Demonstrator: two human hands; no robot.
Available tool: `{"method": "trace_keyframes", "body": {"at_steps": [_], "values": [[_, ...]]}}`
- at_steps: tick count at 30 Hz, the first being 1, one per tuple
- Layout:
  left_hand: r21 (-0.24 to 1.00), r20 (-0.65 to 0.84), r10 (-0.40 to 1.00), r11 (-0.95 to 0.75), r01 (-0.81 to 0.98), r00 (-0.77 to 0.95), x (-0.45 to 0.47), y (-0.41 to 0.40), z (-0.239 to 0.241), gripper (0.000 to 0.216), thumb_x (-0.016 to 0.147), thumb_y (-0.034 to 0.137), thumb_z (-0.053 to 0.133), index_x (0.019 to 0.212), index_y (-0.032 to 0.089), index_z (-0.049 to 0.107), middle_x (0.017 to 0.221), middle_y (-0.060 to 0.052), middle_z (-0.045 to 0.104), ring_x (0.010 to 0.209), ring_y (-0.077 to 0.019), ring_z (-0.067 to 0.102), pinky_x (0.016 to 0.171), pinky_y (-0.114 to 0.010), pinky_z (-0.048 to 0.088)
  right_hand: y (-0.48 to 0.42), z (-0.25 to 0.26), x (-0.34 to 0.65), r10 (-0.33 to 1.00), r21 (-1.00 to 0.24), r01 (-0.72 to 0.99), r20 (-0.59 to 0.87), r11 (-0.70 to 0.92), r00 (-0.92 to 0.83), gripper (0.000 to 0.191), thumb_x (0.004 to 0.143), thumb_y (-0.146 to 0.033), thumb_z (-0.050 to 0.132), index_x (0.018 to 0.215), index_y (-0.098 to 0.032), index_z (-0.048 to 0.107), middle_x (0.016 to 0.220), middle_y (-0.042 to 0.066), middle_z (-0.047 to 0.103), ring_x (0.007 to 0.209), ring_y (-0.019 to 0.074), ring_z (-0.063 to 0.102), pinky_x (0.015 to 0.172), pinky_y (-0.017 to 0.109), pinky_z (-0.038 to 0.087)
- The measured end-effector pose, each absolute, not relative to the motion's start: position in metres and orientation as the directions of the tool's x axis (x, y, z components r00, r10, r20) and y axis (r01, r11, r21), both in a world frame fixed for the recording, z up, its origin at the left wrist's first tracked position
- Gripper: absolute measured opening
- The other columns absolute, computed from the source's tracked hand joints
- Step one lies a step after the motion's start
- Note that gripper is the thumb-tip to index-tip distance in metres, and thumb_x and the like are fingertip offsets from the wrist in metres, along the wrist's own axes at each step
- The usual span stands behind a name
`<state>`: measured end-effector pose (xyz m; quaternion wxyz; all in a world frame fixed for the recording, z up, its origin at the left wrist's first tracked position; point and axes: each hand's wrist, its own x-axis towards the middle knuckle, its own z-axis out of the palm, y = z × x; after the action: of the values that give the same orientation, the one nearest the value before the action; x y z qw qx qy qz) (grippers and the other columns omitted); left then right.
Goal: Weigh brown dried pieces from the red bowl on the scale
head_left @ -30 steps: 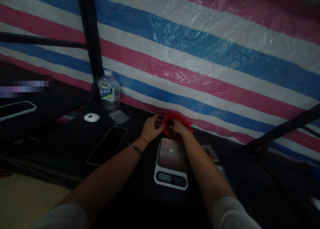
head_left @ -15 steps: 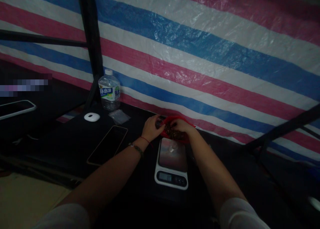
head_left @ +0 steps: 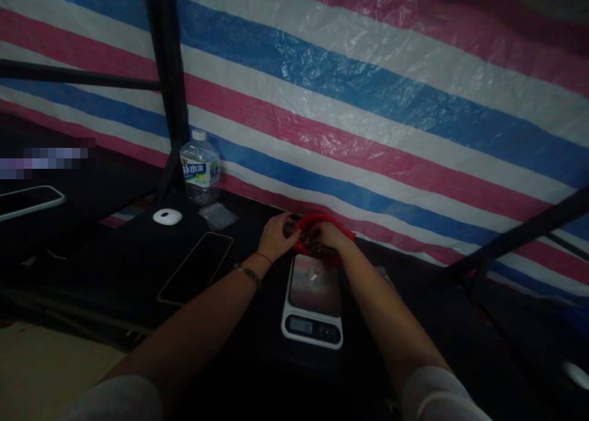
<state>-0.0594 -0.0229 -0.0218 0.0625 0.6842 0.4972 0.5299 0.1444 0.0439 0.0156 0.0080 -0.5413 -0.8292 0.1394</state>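
Red bag (head_left: 317, 219) sits just below and right of the frame's centre, with brown bits (head_left: 316, 245) inside. I have my left grip (head_left: 277, 235) half curled at its left edge; what it holds I cannot tell from this end. My right grip (head_left: 332, 237) is bent down among the bits, any hold hidden from me. Just below, a scale (head_left: 315, 296) carries a small clear thing (head_left: 315, 270).

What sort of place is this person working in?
Probably a makeshift, dim work area: a red, white and blue striped plastic sheet forms the backdrop, a black post stands before it, and a flat white digital scale sits on the black surface.
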Motion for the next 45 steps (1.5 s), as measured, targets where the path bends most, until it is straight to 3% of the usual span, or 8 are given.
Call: {"method": "trace_keyframes", "body": {"at_steps": [5,8,13,19,23,28,33,45], "values": [[0.624,0.651,0.758,-0.497,0.603,-0.048,-0.059,-0.022,-0.022,0.046,0.076,0.035,0.066,0.117,0.017,0.053,0.101,-0.008,0.066,0.095,-0.0246,0.062,0.090,-0.042,0.048,0.043,0.021,0.144,0.893,-0.242,0.874,-0.058,0.422,-0.447,0.028,0.073,-0.007,0.059,0.093,-0.020,0.073,0.098,0.003,0.073,0.090,0.0162,0.066,0.080,0.021,0.047],[0.626,0.652,0.757,-0.496,0.602,-0.054,-0.059,-0.022,-0.021,0.046,0.076,0.035,0.066,0.116,0.016,0.053,0.101,-0.009,0.067,0.095,-0.0247,0.062,0.090,-0.041,0.048,0.039,0.027,0.149,0.856,-0.262,0.848,-0.124,0.460,-0.503,0.027,0.073,-0.016,0.064,0.099,-0.020,0.072,0.099,0.003,0.072,0.089,0.0176,0.066,0.079,0.022,0.047],[0.613,0.654,0.756,-0.503,0.609,-0.034,-0.059,-0.022,-0.020,0.045,0.077,0.037,0.065,0.116,0.016,0.054,0.101,-0.009,0.067,0.095,-0.0243,0.062,0.089,-0.041,0.048,0.028,0.032,0.152,0.849,-0.232,0.885,-0.264,0.404,-0.457,0.062,0.063,-0.024,0.077,0.123,-0.019,0.061,0.112,0.007,0.069,0.095,0.0223,0.065,0.080,0.025,0.049],[0.612,0.655,0.754,-0.498,0.615,-0.042,-0.059,-0.021,-0.022,0.046,0.077,0.037,0.066,0.116,0.017,0.054,0.101,-0.008,0.066,0.095,-0.0244,0.062,0.090,-0.041,0.048,0.016,0.029,0.146,0.896,-0.177,0.902,-0.148,0.394,-0.420,0.034,0.072,-0.015,0.065,0.105,-0.019,0.069,0.102,0.007,0.072,0.091,0.0220,0.066,0.077,0.025,0.048],[0.606,0.666,0.744,-0.498,0.620,-0.054,-0.059,-0.021,-0.023,0.046,0.076,0.036,0.065,0.117,0.016,0.054,0.102,-0.009,0.066,0.098,-0.0252,0.061,0.091,-0.042,0.047,0.015,0.027,0.145,0.858,-0.209,0.869,-0.169,0.449,-0.484,0.043,0.067,-0.019,0.071,0.110,-0.019,0.068,0.105,0.007,0.071,0.092,0.0221,0.066,0.079,0.025,0.048],[0.604,0.666,0.745,-0.502,0.619,-0.045,-0.059,-0.022,-0.022,0.046,0.076,0.036,0.065,0.117,0.017,0.054,0.102,-0.009,0.066,0.097,-0.0250,0.061,0.091,-0.042,0.048,0.016,0.023,0.144,0.877,-0.204,0.876,-0.121,0.437,-0.466,0.038,0.071,-0.012,0.064,0.108,-0.019,0.069,0.105,0.006,0.071,0.092,0.0213,0.066,0.080,0.025,0.048],[0.609,0.662,0.748,-0.501,0.615,-0.047,-0.059,-0.022,-0.021,0.045,0.076,0.035,0.066,0.115,0.017,0.055,0.101,-0.008,0.067,0.095,-0.0248,0.061,0.090,-0.042,0.048,0.019,0.016,0.143,0.828,-0.268,0.814,-0.088,0.516,-0.554,0.044,0.069,-0.012,0.067,0.112,-0.020,0.067,0.112,0.005,0.069,0.098,0.0197,0.065,0.085,0.024,0.047],[0.620,0.656,0.754,-0.503,0.602,-0.046,-0.059,-0.022,-0.020,0.045,0.076,0.035,0.066,0.115,0.017,0.054,0.100,-0.009,0.067,0.094,-0.0247,0.063,0.089,-0.042,0.049,0.021,0.022,0.144,0.896,-0.189,0.890,-0.080,0.416,-0.436,0.027,0.074,-0.013,0.063,0.099,-0.018,0.073,0.099,0.005,0.073,0.089,0.0190,0.066,0.080,0.024,0.047]]}}
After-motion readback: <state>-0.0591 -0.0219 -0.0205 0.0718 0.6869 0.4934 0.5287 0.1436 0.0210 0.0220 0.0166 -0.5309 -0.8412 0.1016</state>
